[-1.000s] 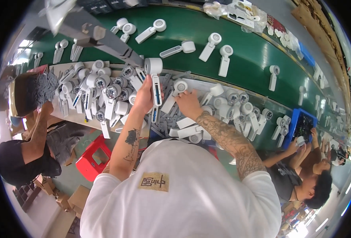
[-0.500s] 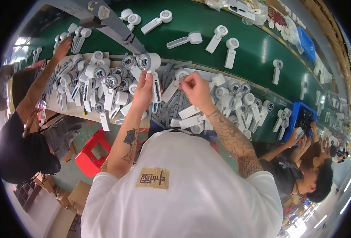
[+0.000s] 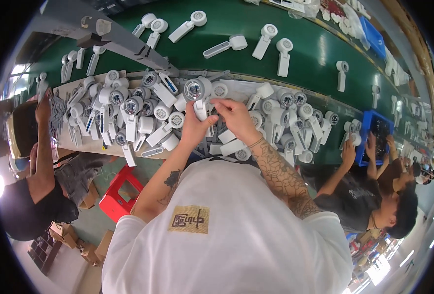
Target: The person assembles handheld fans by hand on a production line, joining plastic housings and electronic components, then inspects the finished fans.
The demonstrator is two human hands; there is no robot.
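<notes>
My left hand point(image 3: 196, 126) is closed around the handle of a white handheld fan point(image 3: 197, 89), its thumb lying across the handle. The fan's round head points away from me, and its uncovered face shows a small blue circuit board and wires. My right hand point(image 3: 235, 118) is at the fan's right side, index finger and thumb pinched together close to the neck. Whatever those fingertips hold, if anything, is too small to make out. Around both hands lie piled white fans point(image 3: 131, 105), several with uncovered heads, and narrow grey strips point(image 3: 58, 115).
Beyond the pile runs a green conveyor belt point(image 3: 310, 44) carrying spaced-out fans. A grey metal post point(image 3: 124, 39) slants over it at left. Co-workers sit at both sides; one at right reaches toward a blue bin point(image 3: 369, 120). A red stool point(image 3: 121, 193) stands at lower left.
My left hand has shifted right with the fan, and its thumb now crosses the handle. My right hand has come in to the fan's neck. The left co-worker's hand has drawn back from the belt.
</notes>
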